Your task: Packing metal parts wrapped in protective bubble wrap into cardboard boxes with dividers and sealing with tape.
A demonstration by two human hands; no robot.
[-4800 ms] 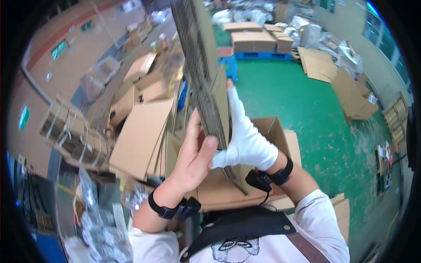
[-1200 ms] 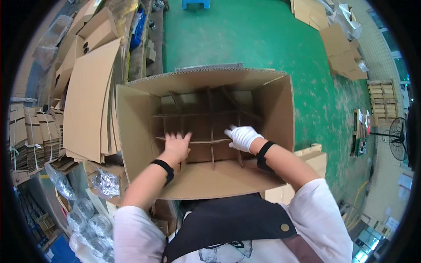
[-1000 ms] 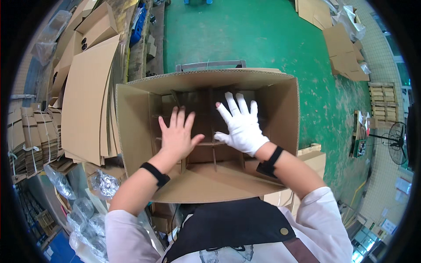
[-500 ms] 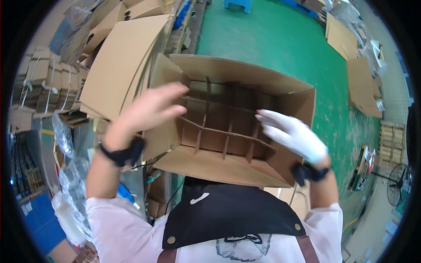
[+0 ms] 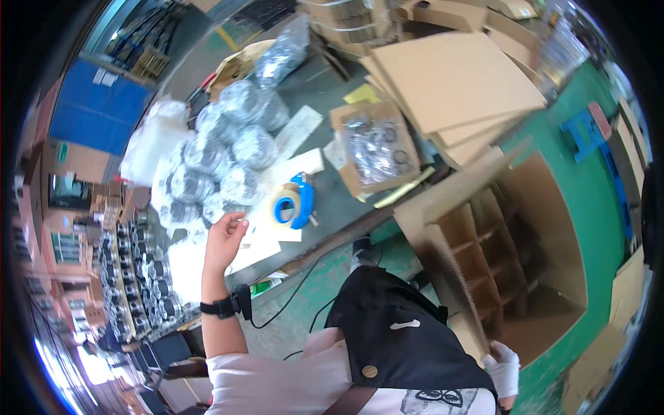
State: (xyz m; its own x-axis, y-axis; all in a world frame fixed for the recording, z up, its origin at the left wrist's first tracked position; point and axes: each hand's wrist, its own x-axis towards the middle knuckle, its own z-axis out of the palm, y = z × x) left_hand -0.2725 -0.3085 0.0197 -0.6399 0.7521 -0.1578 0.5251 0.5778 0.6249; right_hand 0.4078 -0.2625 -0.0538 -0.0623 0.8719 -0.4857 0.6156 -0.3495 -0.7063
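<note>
My left hand (image 5: 225, 242), bare and with a black wrist strap, is held over the workbench (image 5: 325, 214) with its fingers loosely bent and nothing visible in it. Right of it lies a blue tape dispenser (image 5: 302, 202) with a roll of tape. Beyond the hand is a pile of clear-plastic-wrapped round items (image 5: 242, 155). My right hand (image 5: 505, 372), in a white glove, is at the near edge of an open cardboard box (image 5: 553, 290), its fingers closed on that edge. Cardboard dividers (image 5: 477, 242) split the inside into cells.
A small carton (image 5: 377, 149) of plastic-wrapped parts and stacked cardboard sheets (image 5: 456, 83) lie on the bench. Metal pots or similar round parts (image 5: 138, 277) stand in rows at the left. A blue stool (image 5: 584, 135) is on the green floor. A black cable hangs below the bench.
My view has swung left to the bench. My left hand has gone from above the box to over the bench; my right hand has moved from the box's inner side to its near edge.
</note>
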